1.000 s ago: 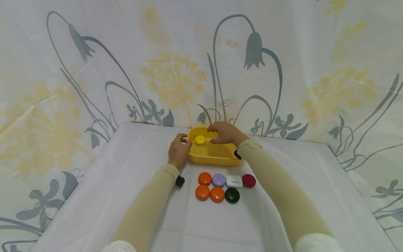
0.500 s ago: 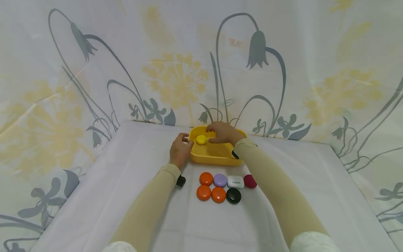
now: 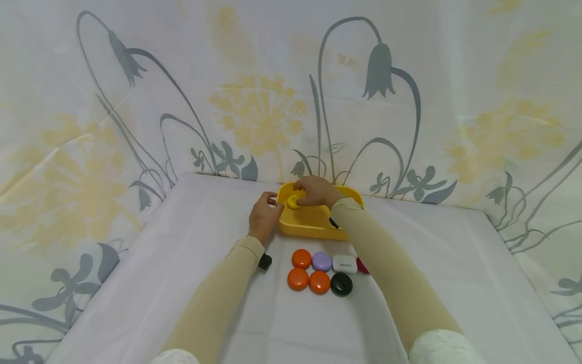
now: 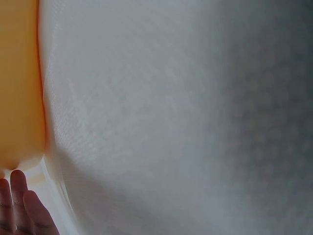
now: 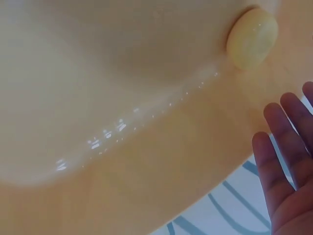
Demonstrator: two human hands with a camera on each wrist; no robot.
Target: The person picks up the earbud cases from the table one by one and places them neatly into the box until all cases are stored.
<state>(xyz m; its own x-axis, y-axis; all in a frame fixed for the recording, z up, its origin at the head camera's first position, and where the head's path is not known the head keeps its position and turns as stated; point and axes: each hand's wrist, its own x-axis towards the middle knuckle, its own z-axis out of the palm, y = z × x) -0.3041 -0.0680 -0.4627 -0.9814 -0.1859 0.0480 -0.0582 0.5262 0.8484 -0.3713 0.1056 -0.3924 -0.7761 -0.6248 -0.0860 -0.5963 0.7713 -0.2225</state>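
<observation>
A yellow plastic tray [image 3: 313, 232] stands at the far side of the white-covered table. Inside its left end lies a round, smooth yellow piece [image 3: 293, 201], also in the right wrist view against the tray's sloping wall. My right hand [image 3: 317, 191] reaches over the tray, its thumb and fingers spread around the yellow piece. The right wrist view shows these fingers [image 5: 281, 142] straight and a little apart from it. My left hand [image 3: 265, 216] is at the tray's left side, thumb right at the rim. In the left wrist view its straight fingers [image 4: 22, 205] show below the tray's orange-looking wall [image 4: 19, 78].
Two rows of smooth pieces lie before the tray: several orange [image 3: 298, 279], one lilac [image 3: 322, 261], one black [image 3: 341, 284], a white rounded-rectangular one [image 3: 344, 264] and a dark red one [image 3: 361, 265], partly behind my right sleeve. A flower-patterned cloth [image 3: 268, 111] hangs behind.
My right hand has moved left inside the tray, closer to the yellow piece, and the right sleeve now covers more of the dark red piece. The left hand stays at the tray's left side.
</observation>
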